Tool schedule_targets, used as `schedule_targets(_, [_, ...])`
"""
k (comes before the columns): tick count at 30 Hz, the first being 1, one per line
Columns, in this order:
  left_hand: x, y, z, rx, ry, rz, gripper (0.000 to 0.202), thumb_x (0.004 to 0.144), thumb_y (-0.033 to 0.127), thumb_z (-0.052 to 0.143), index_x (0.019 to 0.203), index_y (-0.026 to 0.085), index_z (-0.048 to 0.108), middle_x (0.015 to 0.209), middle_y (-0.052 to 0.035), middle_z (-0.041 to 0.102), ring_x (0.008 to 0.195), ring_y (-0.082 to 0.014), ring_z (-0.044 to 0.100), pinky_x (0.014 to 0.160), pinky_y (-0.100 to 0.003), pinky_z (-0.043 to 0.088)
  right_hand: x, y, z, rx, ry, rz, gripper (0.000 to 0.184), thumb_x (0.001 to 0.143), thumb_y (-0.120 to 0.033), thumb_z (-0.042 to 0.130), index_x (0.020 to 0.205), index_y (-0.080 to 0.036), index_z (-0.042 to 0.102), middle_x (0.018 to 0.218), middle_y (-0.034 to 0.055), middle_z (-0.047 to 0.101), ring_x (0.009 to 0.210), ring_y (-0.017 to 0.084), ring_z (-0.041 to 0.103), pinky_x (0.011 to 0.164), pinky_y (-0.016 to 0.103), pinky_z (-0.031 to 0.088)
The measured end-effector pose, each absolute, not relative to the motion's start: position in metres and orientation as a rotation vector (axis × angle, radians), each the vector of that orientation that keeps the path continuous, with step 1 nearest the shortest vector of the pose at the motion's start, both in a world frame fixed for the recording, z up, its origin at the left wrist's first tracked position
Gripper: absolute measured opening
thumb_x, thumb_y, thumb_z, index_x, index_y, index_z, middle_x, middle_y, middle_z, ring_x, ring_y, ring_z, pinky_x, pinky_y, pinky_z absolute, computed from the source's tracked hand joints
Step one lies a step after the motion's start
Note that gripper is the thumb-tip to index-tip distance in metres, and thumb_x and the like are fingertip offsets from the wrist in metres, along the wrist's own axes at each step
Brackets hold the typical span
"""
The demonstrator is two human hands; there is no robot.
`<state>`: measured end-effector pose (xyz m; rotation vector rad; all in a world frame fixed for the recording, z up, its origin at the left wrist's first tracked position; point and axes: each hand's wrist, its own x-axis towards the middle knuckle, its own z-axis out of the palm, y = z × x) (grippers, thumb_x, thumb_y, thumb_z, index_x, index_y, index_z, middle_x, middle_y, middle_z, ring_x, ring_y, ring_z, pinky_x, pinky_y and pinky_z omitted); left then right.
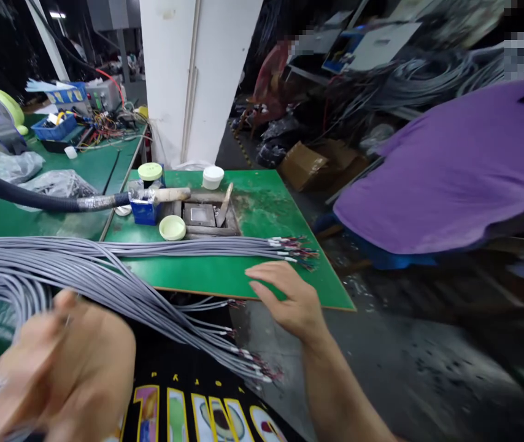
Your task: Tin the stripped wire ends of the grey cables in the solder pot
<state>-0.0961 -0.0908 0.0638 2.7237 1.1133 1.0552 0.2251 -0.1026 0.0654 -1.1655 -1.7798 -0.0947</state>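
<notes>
My right hand (289, 298) lies flat on the green table's front edge (253, 282), fingers stretched out and pointing left, holding nothing. Just beyond it lies a bundle of grey cables (188, 247) with stripped, coloured wire ends (296, 248). A second bundle of grey cables (119, 294) hangs over the table edge toward my lap. My left hand (54, 368) is close to the camera at bottom left, blurred by motion, next to the cable loops; its fingers are not readable.
A solder pot (204, 216) with a wooden stick, small white and green lidded jars (172, 228), and a black hose (41, 199) sit behind the cables. A person in a purple shirt (455, 172) bends at the right. Cluttered bench at left.
</notes>
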Motion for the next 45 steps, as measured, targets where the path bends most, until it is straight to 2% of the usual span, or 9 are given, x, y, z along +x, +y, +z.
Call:
schedule_targets(3, [-0.052,-0.053,0.061,2.403,0.999,1.525,0.024,0.086,0.026,0.052,0.108,0.031,0.06,0.096,0.0022,0.069,0.095,-0.0216,0.062,0.081,-0.041,0.051,0.234,-0.089,0.047,-1.326,-1.81,-0.053,0.011,0.086,-0.019,0.058,0.086,-0.021,0.068,0.082,0.0054,0.073,0.078,0.02,0.065,0.073,0.035,0.053])
schedule_targets(6, [-0.027,-0.024,0.058,2.494,0.996,1.204,0.013,0.088,0.021,0.053,0.095,0.022,0.065,0.085,-0.0027,0.071,0.08,-0.0176,0.063,0.075,-0.034,0.047,0.241,-0.079,0.035,-1.477,-1.833,0.039,0.015,0.087,-0.023,0.055,0.085,-0.02,0.07,0.082,0.0073,0.073,0.079,0.022,0.065,0.075,0.036,0.052])
schedule_targets(11, [0.002,0.012,0.041,2.683,1.246,0.6,0.021,0.088,0.022,0.053,0.104,0.019,0.066,0.108,-0.0084,0.07,0.097,-0.026,0.059,0.076,-0.039,0.042,0.225,-0.076,0.033,-1.529,-1.786,0.533,0.017,0.086,-0.024,0.055,0.087,-0.017,0.071,0.083,0.0072,0.072,0.073,0.018,0.065,0.066,0.029,0.05])
schedule_targets(17, [0.021,0.033,0.035,2.718,1.494,0.39,0.02,0.085,0.021,0.057,0.103,0.016,0.064,0.104,-0.0127,0.066,0.098,-0.0305,0.055,0.076,-0.041,0.038,0.179,-0.087,0.014,-1.323,-1.421,1.35,0.016,0.081,-0.026,0.059,0.088,-0.017,0.069,0.068,0.0012,0.067,0.055,0.011,0.06,0.052,0.023,0.048])
schedule_targets(21, [0.017,0.03,0.037,2.736,1.472,0.474,0.012,0.087,0.023,0.056,0.092,0.017,0.065,0.094,-0.0105,0.065,0.092,-0.0282,0.056,0.073,-0.039,0.037,0.157,-0.085,-0.003,-1.077,-1.039,1.639,0.03,0.077,-0.033,0.066,0.104,-0.02,0.064,0.083,0.0026,0.069,0.055,0.011,0.062,0.047,0.023,0.05])
schedule_targets(28, [-0.015,0.002,0.037,2.677,1.122,0.721,0.013,0.09,0.027,0.053,0.089,0.019,0.063,0.084,-0.006,0.062,0.081,-0.0212,0.053,0.068,-0.033,0.037,0.174,-0.068,0.012,-0.932,-0.526,1.185,0.028,0.082,-0.04,0.06,0.104,-0.023,0.06,0.101,0.0049,0.07,0.062,0.011,0.062,0.054,0.026,0.053])
schedule_targets(34, [-0.035,-0.016,0.027,2.481,0.941,0.535,0.012,0.088,0.028,0.057,0.088,0.019,0.065,0.085,-0.0053,0.064,0.081,-0.0204,0.053,0.071,-0.034,0.039,0.196,-0.086,0.034,-1.012,-0.582,0.664,0.025,0.086,-0.046,0.055,0.096,-0.025,0.063,0.064,-0.0036,0.065,0.04,0.007,0.047,0.041,0.02,0.039])
schedule_targets(39, [-0.022,-0.018,0.041,1.951,0.705,0.698,0.029,0.081,0.035,0.066,0.104,0.018,0.068,0.09,-0.0063,0.067,0.088,-0.0194,0.058,0.081,-0.033,0.045,0.179,-0.112,0.043,-1.332,-1.13,0.822,0.026,0.089,-0.037,0.051,0.088,-0.018,0.069,0.048,-0.0036,0.056,0.038,0.007,0.041,0.039,0.02,0.031])
schedule_targets(45, [0.006,-0.022,0.057,1.268,0.712,0.809,0.027,0.069,0.041,0.075,0.079,0.016,0.073,0.078,-0.0041,0.067,0.072,-0.0145,0.06,0.073,-0.029,0.048,0.163,-0.124,0.044,-1.362,-1.454,0.93,0.029,0.091,-0.03,0.043,0.091,-0.019,0.069,0.05,-0.0038,0.056,0.043,0.009,0.048,0.048,0.023,0.039])
